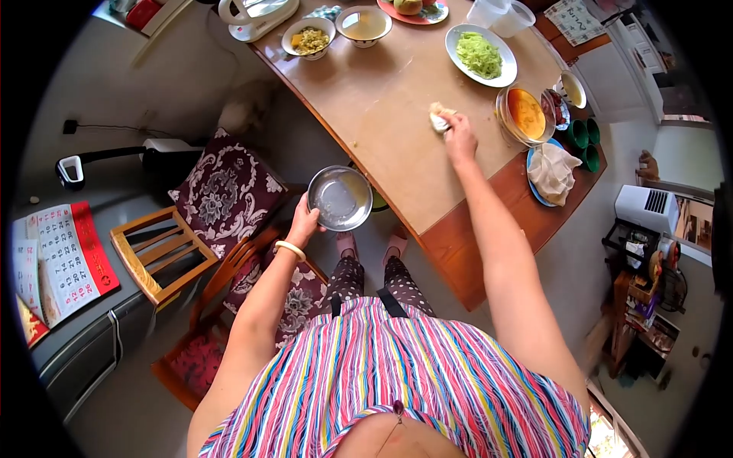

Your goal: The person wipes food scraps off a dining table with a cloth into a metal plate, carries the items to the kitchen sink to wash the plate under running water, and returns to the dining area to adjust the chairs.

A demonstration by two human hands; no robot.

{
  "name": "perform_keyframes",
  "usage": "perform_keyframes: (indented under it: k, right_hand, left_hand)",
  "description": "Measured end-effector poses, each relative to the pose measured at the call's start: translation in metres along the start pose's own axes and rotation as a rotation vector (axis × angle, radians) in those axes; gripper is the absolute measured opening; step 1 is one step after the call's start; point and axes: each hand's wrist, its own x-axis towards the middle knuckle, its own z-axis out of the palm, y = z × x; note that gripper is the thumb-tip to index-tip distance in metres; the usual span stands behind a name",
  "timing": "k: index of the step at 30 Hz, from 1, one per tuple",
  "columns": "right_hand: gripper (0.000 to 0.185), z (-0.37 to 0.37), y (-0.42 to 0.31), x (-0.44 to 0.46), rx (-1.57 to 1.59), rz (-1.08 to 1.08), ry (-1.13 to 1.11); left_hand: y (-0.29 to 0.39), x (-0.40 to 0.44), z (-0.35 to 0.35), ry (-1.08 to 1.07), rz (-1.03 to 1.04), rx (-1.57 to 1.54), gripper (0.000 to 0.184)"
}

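Note:
My left hand (304,223) grips the rim of a shiny metal bowl (340,200), held beside the table's near edge with its inside facing up. A little pale residue shows in it. On the brown-covered tabletop (389,122), my right hand (460,143) is closed on a crumpled white and tan cloth (439,118), which touches the surface. To the right of that hand stands a glass bowl of orange liquid (527,113). Farther back lies a white plate (498,75) with shredded green vegetable (479,53).
A bowl of chopped food (308,40) and a bowl of cloudy liquid (363,26) stand at the far left edge. At right are a cloth-covered blue plate (553,175) and green cups (578,134). Chairs (164,256) stand left, near a calendar (65,256).

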Motion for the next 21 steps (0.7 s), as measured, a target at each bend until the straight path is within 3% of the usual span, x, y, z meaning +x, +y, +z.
perform_keyframes:
  k: [8,16,20,21]
  right_hand:
    - [0.032,0.023,-0.101,-0.108,0.074,-0.122,-0.066]
    - [0.021,0.035,-0.138,-0.147,0.228,-0.215,-0.189]
    - [0.025,0.024,-0.135,-0.117,0.367,0.018,-0.261]
    - [0.024,0.043,-0.112,-0.098,0.586,0.117,-0.241]
  left_hand:
    - [-0.007,0.005,-0.001,0.009,-0.006,0.01,0.048]
    - [-0.006,0.006,-0.003,-0.006,0.007,0.021,0.047]
    - [-0.003,0.005,-0.003,-0.002,0.005,0.028,0.049]
    - [-0.006,0.007,-0.005,-0.014,0.008,0.011,0.051]
